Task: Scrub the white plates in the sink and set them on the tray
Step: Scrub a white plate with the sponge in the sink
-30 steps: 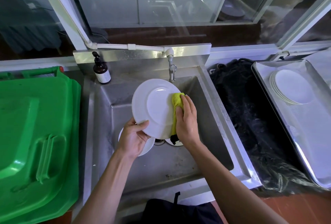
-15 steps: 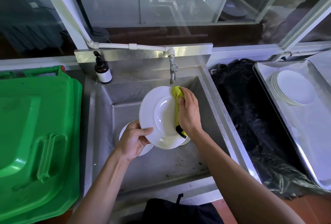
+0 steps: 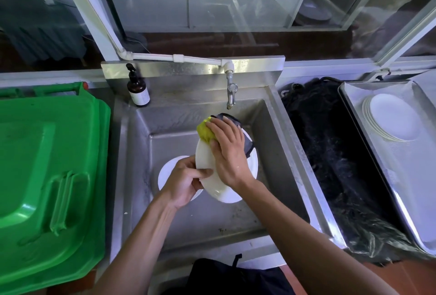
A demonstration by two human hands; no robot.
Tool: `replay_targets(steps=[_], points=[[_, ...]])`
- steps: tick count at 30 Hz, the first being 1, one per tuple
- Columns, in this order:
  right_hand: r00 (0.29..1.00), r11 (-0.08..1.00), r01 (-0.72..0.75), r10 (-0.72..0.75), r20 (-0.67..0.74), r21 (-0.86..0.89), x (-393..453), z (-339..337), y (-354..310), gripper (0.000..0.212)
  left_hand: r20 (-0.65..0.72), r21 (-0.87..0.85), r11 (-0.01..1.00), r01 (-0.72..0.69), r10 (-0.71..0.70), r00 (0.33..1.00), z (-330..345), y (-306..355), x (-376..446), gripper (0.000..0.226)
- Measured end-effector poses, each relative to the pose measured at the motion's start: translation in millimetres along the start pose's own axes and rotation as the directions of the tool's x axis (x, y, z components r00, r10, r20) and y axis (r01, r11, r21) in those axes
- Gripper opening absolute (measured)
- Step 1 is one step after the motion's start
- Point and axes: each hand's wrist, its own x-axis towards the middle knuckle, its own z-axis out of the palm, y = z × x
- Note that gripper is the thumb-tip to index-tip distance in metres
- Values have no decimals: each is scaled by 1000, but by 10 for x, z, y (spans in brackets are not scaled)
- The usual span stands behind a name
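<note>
- My left hand point(image 3: 186, 183) grips a white plate point(image 3: 224, 191) over the sink point(image 3: 271, 153).
- My right hand point(image 3: 227, 153) presses a yellow cloth point(image 3: 204, 132) on it.
- One plate below point(image 3: 168, 172) waits; a clean stack point(image 3: 391, 117) sits on the tray point(image 3: 382, 176).

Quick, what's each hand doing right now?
Left hand: grips the white plate by its rim.
Right hand: presses the yellow cloth against that plate, fingers fairly straight.

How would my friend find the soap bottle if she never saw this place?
Look at the metal sink in the middle. On its back ledge, in the left corner beside the green bin lid, stands the soap bottle. It is the only bottle there: dark brown, with a black pump top and a pale label.
</note>
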Motion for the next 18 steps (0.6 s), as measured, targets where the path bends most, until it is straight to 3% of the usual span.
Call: replay_targets(steps=[6, 12, 18], points=[[996, 997, 67, -69, 58, 34, -149, 127, -44, 42, 51, 91, 996, 25, -30, 998, -20, 49, 2, 32], [981, 991, 136, -133, 143, -8, -16, 72, 77, 42, 30, 72, 997, 28, -30, 999, -47, 47, -17, 27], [997, 996, 76, -75, 25, -53, 137, -18, 200, 38, 13, 65, 998, 9, -9, 1000, -49, 30, -49, 30]])
